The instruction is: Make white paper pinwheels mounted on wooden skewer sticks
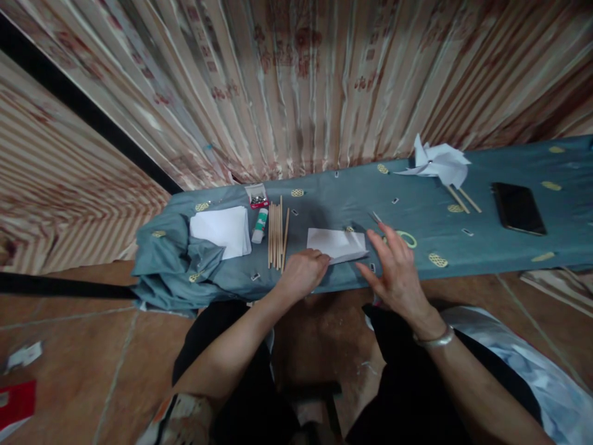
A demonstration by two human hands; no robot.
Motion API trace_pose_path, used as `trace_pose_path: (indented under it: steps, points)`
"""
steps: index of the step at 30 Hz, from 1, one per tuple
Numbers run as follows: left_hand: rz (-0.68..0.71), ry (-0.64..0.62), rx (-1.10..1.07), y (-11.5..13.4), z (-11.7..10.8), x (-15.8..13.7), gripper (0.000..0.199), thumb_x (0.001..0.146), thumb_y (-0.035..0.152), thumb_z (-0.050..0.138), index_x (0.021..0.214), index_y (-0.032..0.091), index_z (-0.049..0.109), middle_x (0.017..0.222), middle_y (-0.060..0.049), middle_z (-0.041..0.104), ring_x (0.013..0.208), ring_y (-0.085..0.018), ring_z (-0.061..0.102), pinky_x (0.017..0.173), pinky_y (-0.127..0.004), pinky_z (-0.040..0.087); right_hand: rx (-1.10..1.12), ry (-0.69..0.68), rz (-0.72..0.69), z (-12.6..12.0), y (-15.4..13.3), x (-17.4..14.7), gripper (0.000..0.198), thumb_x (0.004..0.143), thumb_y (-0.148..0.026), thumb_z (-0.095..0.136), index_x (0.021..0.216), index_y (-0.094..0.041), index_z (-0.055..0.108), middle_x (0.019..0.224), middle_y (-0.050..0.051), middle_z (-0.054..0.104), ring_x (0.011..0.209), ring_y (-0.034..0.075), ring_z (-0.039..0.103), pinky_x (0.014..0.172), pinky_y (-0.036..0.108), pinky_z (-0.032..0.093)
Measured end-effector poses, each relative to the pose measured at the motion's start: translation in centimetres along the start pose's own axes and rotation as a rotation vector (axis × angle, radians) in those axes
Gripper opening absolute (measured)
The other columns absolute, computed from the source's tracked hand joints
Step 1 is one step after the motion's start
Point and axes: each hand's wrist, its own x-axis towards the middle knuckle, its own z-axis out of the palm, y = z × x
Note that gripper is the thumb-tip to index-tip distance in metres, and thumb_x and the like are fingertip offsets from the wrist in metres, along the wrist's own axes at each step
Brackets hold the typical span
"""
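A folded sheet of white paper (337, 243) lies near the front edge of the cloth-covered table. My left hand (303, 272) has its fingers closed on the paper's lower left corner. Off the paper's right end, my right hand (397, 277) is held with thumb and fingers apart and nothing in its grasp. Partly hidden behind the right fingers are scissors (407, 239) with yellow-green handles, their tip pointing to the back left. Wooden sticks (277, 235) lie in a row to the left of the paper.
Left of the sticks are a glue stick (260, 225), a small box of metal pins (257, 196) and a stack of white paper (222, 228). White paper pinwheels (438, 164) on sticks and a black phone (519, 208) lie to the right. A plastic bag (519, 371) stands by my right leg.
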Motion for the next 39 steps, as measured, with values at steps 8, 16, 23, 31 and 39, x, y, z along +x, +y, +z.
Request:
trace_pose_path:
  steps: [8, 16, 23, 31, 39]
  points:
    - [-0.015, 0.024, -0.527, 1.7, 0.2, 1.0, 0.026, 0.095, 0.033, 0.054, 0.104, 0.016, 0.072, 0.088, -0.005, 0.074, 0.075, -0.016, 0.068, 0.071, -0.024, 0.050, -0.109, -0.039, -0.155, 0.6, -0.5, 0.0, 0.021, 0.096, -0.022, 0.049, 0.101, -0.023, 0.068, 0.141, 0.011, 0.057, 0.140, 0.028, 0.042, 0.111, 0.050, 0.032]
    - [0.090, 0.091, -0.467, -0.7, -0.1, 1.1, 0.036, 0.097, 0.040, 0.048, 0.106, 0.015, 0.072, 0.106, -0.011, 0.074, 0.105, -0.023, 0.065, 0.098, -0.037, 0.048, 0.120, -0.043, 0.032, 1.6, 3.2, -1.7, 0.021, 0.094, -0.028, 0.049, 0.097, -0.023, 0.069, 0.130, 0.011, 0.065, 0.127, 0.028, 0.055, 0.104, 0.051, 0.044]
    - [0.135, 0.041, -0.376, -2.0, -0.1, 0.8, 0.048, 0.082, 0.054, 0.067, 0.110, 0.015, 0.070, 0.109, -0.013, 0.073, 0.107, -0.026, 0.065, 0.096, -0.038, 0.051, 0.236, -0.037, 0.128, 2.0, 2.8, -0.4, 0.018, 0.093, -0.027, 0.052, 0.097, -0.024, 0.069, 0.118, 0.009, 0.071, 0.115, 0.024, 0.064, 0.103, 0.047, 0.047]
    - [0.065, -0.066, -0.151, -2.1, 0.0, 2.3, 0.021, 0.091, 0.027, 0.057, 0.096, 0.015, 0.073, 0.111, -0.013, 0.072, 0.110, -0.027, 0.065, 0.098, -0.039, 0.052, 0.314, -0.010, 0.223, 1.8, 1.9, 1.9, 0.025, 0.092, -0.031, 0.057, 0.113, -0.024, 0.067, 0.112, 0.009, 0.073, 0.109, 0.025, 0.066, 0.098, 0.042, 0.049]
    - [-0.027, -0.123, -0.076, -1.4, -0.5, 3.5, 0.032, 0.094, 0.036, 0.052, 0.090, 0.012, 0.072, 0.099, -0.015, 0.073, 0.094, -0.026, 0.070, 0.086, -0.033, 0.053, 0.388, 0.014, 0.230, 1.9, 2.5, 2.4, 0.021, 0.093, -0.035, 0.055, 0.097, -0.025, 0.073, 0.100, 0.006, 0.076, 0.098, 0.024, 0.069, 0.091, 0.040, 0.052]
